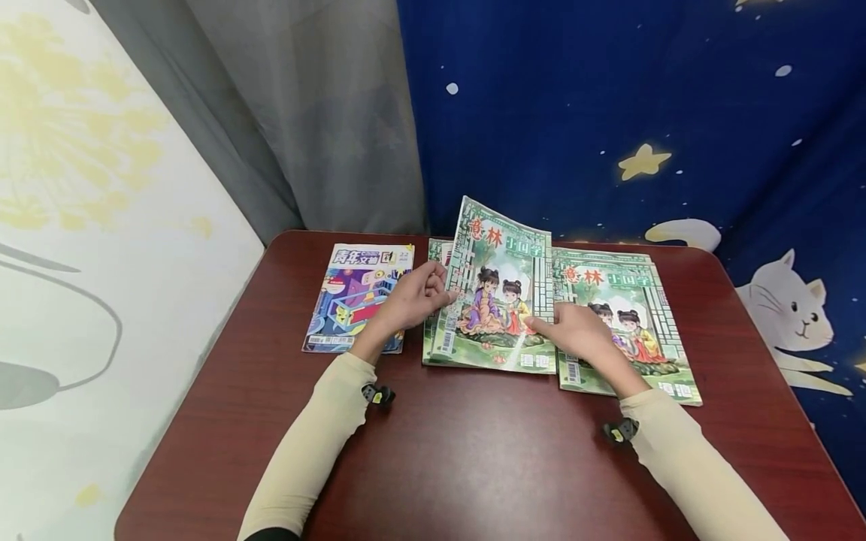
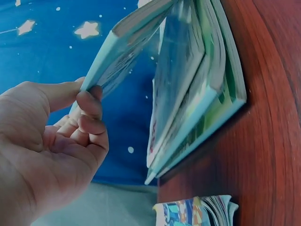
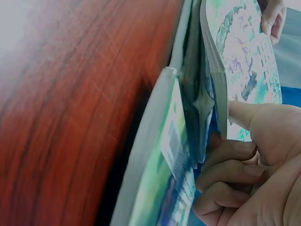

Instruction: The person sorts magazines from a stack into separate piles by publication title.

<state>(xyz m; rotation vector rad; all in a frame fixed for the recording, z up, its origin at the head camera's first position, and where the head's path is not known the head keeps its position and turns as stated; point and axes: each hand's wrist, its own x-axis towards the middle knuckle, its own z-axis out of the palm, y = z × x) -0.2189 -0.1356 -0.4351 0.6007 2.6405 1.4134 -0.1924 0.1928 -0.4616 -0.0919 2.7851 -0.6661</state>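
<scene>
Since the magazine tilts over a pile, left hand and right hand pinch opposite edges, likely for support.

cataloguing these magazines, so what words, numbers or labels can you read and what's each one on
"意林 小国学": held magazine
"意林 小国学": top magazine of the right-hand pile
"青年文摘": purple magazine at left
Red lettering on the magazine beneath the held one: mostly covered, unreadable
Smaller cover print, including numbers: too small or blurred
</scene>
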